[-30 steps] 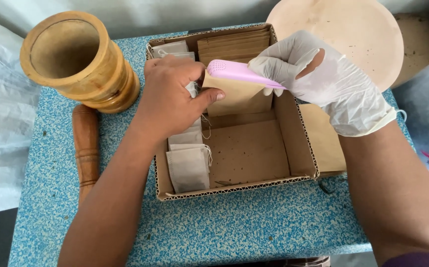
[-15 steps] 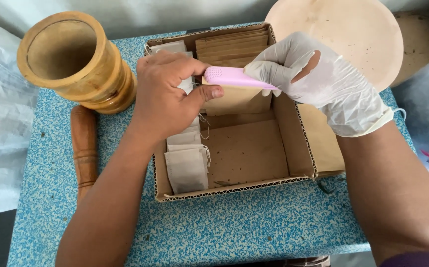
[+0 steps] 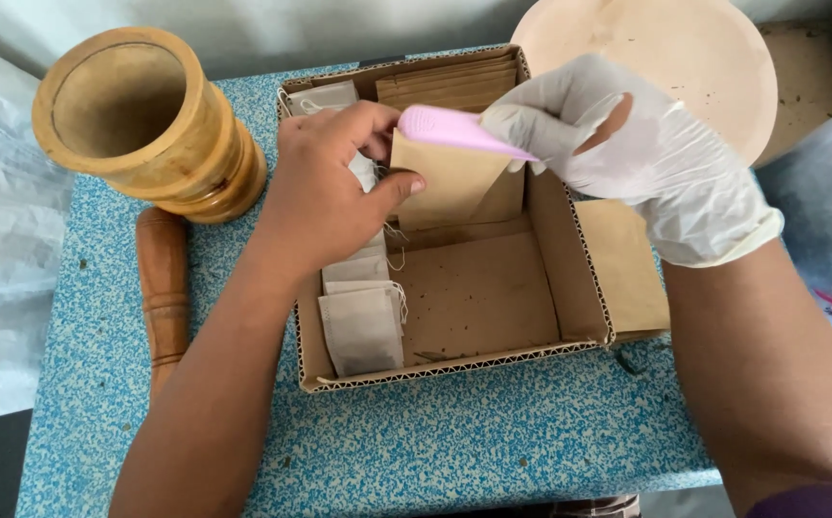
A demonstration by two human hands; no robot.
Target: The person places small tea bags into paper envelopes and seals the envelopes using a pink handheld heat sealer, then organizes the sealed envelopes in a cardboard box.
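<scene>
My bare left hand (image 3: 325, 192) pinches a small brown paper envelope (image 3: 445, 182) and holds it upright over the open cardboard box (image 3: 454, 369). My right hand (image 3: 627, 149), in a white glove, grips a pink plastic spoon-like tool (image 3: 454, 129) whose rounded end lies across the envelope's top edge. A stack of brown envelopes (image 3: 450, 86) stands at the far end of the box. White filter bags with strings (image 3: 363, 321) lie along its left side.
A large wooden mortar (image 3: 142, 120) stands at the far left of the blue speckled table (image 3: 435, 451), with a wooden pestle (image 3: 165, 288) lying beside it. A round pale plate (image 3: 694, 58) sits at the far right. A loose brown envelope (image 3: 622, 264) lies right of the box.
Both hands lifted slightly. The envelope has been raised and tilted so more of its face shows, and the pink tool stays at its top edge.
</scene>
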